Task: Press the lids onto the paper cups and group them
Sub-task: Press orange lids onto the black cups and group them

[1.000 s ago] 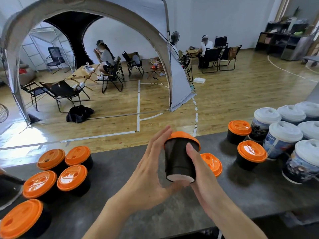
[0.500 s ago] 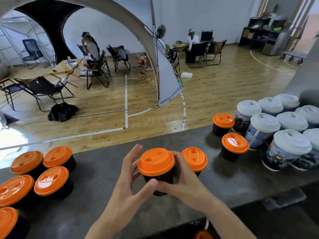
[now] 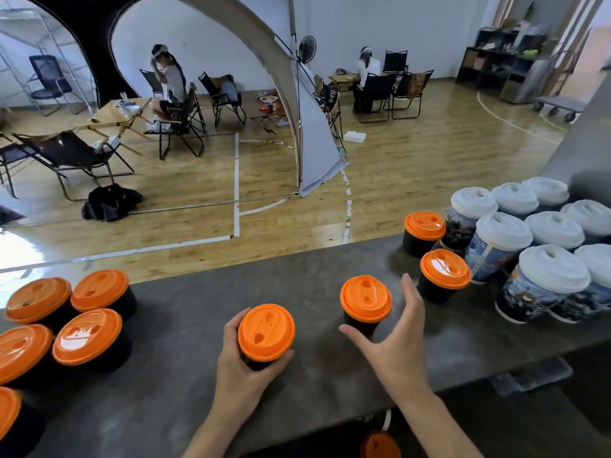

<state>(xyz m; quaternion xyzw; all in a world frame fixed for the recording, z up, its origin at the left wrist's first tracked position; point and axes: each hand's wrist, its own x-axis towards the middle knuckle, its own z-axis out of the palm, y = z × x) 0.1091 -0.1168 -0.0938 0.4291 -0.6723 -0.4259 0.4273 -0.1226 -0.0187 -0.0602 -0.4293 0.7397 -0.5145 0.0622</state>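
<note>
My left hand (image 3: 239,365) grips a black paper cup with an orange lid (image 3: 266,332), upright over the dark grey counter (image 3: 185,375). My right hand (image 3: 395,342) is spread with straight fingers beside a second orange-lidded black cup (image 3: 365,300); thumb and fingers flank it, and contact is unclear. Two more orange-lidded cups (image 3: 444,274) stand to the right. A group of several orange-lidded cups (image 3: 87,337) sits at the left.
Several taller printed cups with white lids (image 3: 502,241) are clustered at the counter's right end. Another orange lid (image 3: 380,446) shows below the counter's near edge. Beyond the counter lies a wooden floor with chairs, a tent and seated people.
My right hand has let go of the lidded cup and moved right to the neighbouring cup. My left hand alone now holds the first cup, shifted left and lower.
</note>
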